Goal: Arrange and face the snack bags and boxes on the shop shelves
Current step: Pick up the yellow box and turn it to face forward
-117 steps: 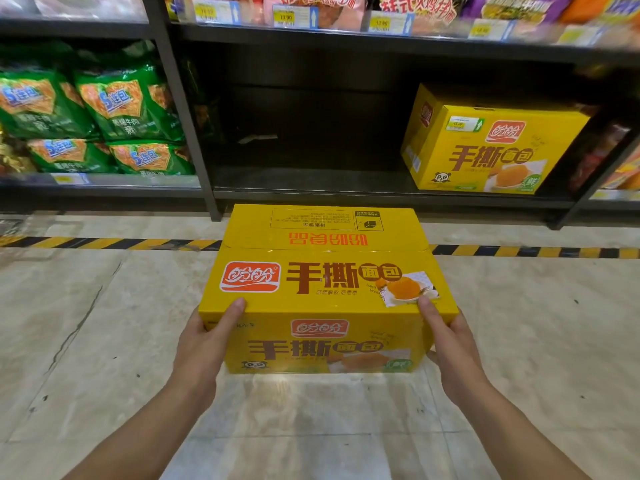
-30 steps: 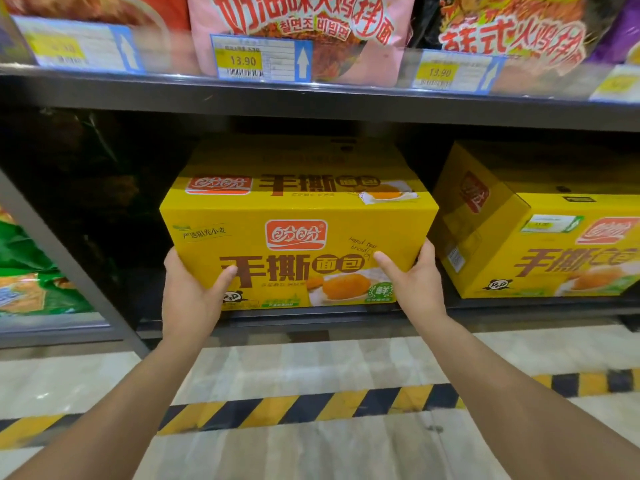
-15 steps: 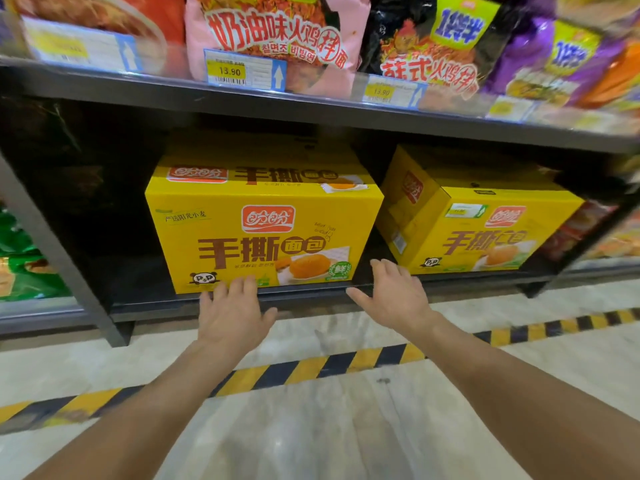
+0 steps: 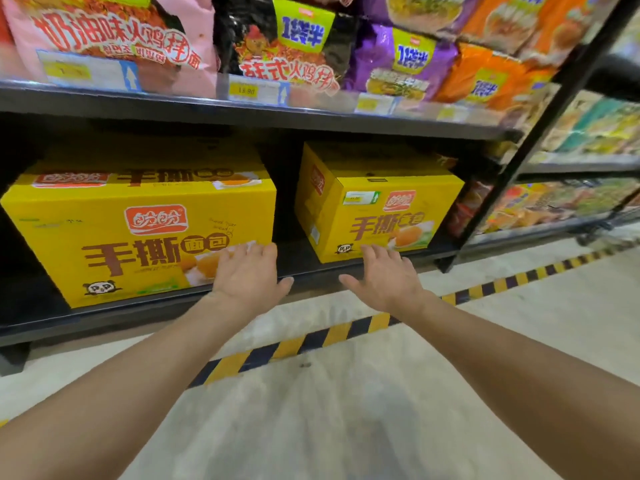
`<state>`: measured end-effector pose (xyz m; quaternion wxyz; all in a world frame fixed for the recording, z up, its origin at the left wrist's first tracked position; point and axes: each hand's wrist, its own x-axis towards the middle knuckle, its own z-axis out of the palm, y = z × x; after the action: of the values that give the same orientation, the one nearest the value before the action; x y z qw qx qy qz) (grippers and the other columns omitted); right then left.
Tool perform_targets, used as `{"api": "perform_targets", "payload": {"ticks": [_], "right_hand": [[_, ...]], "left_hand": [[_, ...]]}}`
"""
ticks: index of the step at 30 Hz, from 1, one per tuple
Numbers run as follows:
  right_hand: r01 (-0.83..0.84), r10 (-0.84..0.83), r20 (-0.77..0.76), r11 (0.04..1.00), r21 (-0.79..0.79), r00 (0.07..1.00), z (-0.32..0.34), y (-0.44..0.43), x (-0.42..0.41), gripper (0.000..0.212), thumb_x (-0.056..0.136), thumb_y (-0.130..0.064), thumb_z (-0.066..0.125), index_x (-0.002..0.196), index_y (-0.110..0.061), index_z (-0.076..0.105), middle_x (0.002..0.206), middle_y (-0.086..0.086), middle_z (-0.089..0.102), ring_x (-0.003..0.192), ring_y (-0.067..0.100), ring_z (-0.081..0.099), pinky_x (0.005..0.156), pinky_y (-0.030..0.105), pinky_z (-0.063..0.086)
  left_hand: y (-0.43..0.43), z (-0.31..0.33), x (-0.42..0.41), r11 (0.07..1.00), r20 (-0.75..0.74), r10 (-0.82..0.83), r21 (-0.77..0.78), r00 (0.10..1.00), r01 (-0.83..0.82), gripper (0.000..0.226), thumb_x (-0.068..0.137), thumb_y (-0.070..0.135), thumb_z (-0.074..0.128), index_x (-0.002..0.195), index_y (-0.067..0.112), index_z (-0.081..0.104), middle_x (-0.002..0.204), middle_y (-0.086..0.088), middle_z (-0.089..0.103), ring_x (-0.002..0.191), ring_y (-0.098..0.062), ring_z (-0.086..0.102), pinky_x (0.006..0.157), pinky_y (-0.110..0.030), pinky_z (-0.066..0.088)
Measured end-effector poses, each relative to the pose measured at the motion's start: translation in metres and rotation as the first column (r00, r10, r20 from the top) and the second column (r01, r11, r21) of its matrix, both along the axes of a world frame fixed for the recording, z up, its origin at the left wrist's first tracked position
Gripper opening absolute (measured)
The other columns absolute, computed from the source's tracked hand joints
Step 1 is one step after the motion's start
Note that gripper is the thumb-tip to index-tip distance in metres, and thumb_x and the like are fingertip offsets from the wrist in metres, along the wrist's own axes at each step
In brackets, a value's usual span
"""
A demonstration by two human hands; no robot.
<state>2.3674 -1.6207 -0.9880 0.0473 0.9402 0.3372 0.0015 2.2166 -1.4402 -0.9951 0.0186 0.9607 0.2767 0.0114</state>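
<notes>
Two yellow snack boxes stand on the bottom shelf (image 4: 304, 266). The left box (image 4: 114, 233) faces straight out at the shelf's front edge. The right box (image 4: 374, 206) sits turned, one corner pointing forward. My left hand (image 4: 247, 271) is spread flat in front of the left box's lower right corner, holding nothing. My right hand (image 4: 384, 277) is open with straight fingers, its fingertips at the lower front edge of the right box. Whether either hand touches a box is unclear.
The shelf above carries pink (image 4: 114, 39), black (image 4: 284, 46), purple (image 4: 398, 57) and orange (image 4: 495, 74) noodle bags behind price tags. A black upright post (image 4: 533, 143) borders the bay on the right. Yellow-black tape (image 4: 311, 341) runs along the floor.
The box went from the floor onto the bottom shelf. Since then both hands have let go of it and shifted right, the right hand reaching the turned box.
</notes>
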Motion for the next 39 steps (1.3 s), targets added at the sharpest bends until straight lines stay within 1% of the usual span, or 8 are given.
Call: {"api": "perform_targets", "payload": {"ticks": [10,16,21,24,28,35,37,39], "right_hand": [[-0.074,0.076,-0.062,0.997,0.032,0.995,-0.026,-0.081,0.11,0.087,0.097,-0.075,0.039,0.159,-0.016,0.024,0.165,0.014,0.031,0.149,0.04,0.033,0.117,0.06,0.033],[-0.164,0.168,-0.053,0.983,0.081,0.984,-0.03,-0.109,0.19,0.089,0.096,-0.075,0.04,0.16,-0.015,0.023,0.162,0.012,0.036,0.148,0.038,0.035,0.118,0.058,0.034],[-0.227,0.231,-0.082,0.972,0.059,0.969,-0.031,-0.112,0.245,0.088,0.097,-0.074,0.039,0.162,-0.017,0.022,0.164,0.012,0.033,0.151,0.037,0.03,0.12,0.058,0.032],[-0.263,0.263,-0.122,0.965,0.01,0.957,-0.026,-0.105,0.253,0.089,0.097,-0.074,0.039,0.161,-0.015,0.021,0.164,0.012,0.033,0.151,0.037,0.031,0.121,0.058,0.03],[-0.295,0.298,-0.111,0.955,0.039,0.948,-0.026,-0.092,0.253,0.087,0.097,-0.074,0.039,0.16,-0.015,0.023,0.163,0.012,0.035,0.148,0.037,0.036,0.121,0.058,0.031],[-0.29,0.301,-0.07,0.947,0.138,0.951,-0.046,-0.09,0.257,0.085,0.097,-0.073,0.044,0.159,-0.017,0.026,0.162,0.009,0.038,0.146,0.035,0.038,0.118,0.055,0.036],[-0.272,0.288,-0.061,0.943,0.19,0.956,-0.051,-0.099,0.264,0.083,0.096,-0.072,0.046,0.156,-0.017,0.031,0.156,0.009,0.044,0.143,0.033,0.042,0.114,0.053,0.041],[-0.234,0.254,-0.068,0.947,0.22,0.965,-0.055,-0.11,0.275,0.083,0.095,-0.073,0.047,0.154,-0.017,0.032,0.154,0.008,0.045,0.14,0.032,0.044,0.109,0.051,0.045]], "left_hand": [[-0.099,0.005,0.101,0.993,-0.077,-0.033,0.114,0.996,0.042,0.077,0.101,0.065,0.045,0.161,0.019,0.028,0.162,-0.004,0.041,0.15,-0.031,0.036,0.123,-0.053,0.029],[-0.131,0.0,0.169,0.988,-0.102,0.074,0.146,0.992,-0.058,0.073,0.101,0.066,0.045,0.157,0.02,0.033,0.155,-0.004,0.048,0.143,-0.03,0.043,0.119,-0.053,0.035],[-0.142,0.001,0.208,0.982,-0.132,0.164,0.117,0.978,-0.149,0.073,0.102,0.065,0.043,0.157,0.02,0.031,0.159,-0.005,0.044,0.146,-0.033,0.04,0.123,-0.056,0.028],[-0.148,0.002,0.213,0.978,-0.158,0.206,0.065,0.966,-0.198,0.073,0.102,0.065,0.043,0.158,0.02,0.031,0.159,-0.005,0.043,0.146,-0.033,0.039,0.124,-0.057,0.025],[-0.147,-0.007,0.212,0.977,-0.168,0.215,0.046,0.962,-0.21,0.072,0.102,0.064,0.041,0.158,0.02,0.03,0.16,-0.005,0.042,0.147,-0.032,0.038,0.125,-0.057,0.025],[-0.142,-0.041,0.22,0.97,-0.07,0.234,0.082,0.97,-0.228,0.075,0.101,0.066,0.043,0.159,0.019,0.03,0.159,-0.006,0.044,0.146,-0.032,0.041,0.122,-0.055,0.03],[-0.145,-0.049,0.223,0.966,0.034,0.245,0.082,0.969,-0.247,0.079,0.099,0.066,0.049,0.158,0.018,0.029,0.155,-0.007,0.048,0.141,-0.032,0.047,0.118,-0.054,0.036],[-0.146,-0.054,0.226,0.959,0.203,0.274,0.016,0.94,-0.283,0.085,0.094,0.064,0.061,0.155,0.015,0.029,0.145,-0.01,0.052,0.128,-0.031,0.056,0.106,-0.051,0.048]]}}
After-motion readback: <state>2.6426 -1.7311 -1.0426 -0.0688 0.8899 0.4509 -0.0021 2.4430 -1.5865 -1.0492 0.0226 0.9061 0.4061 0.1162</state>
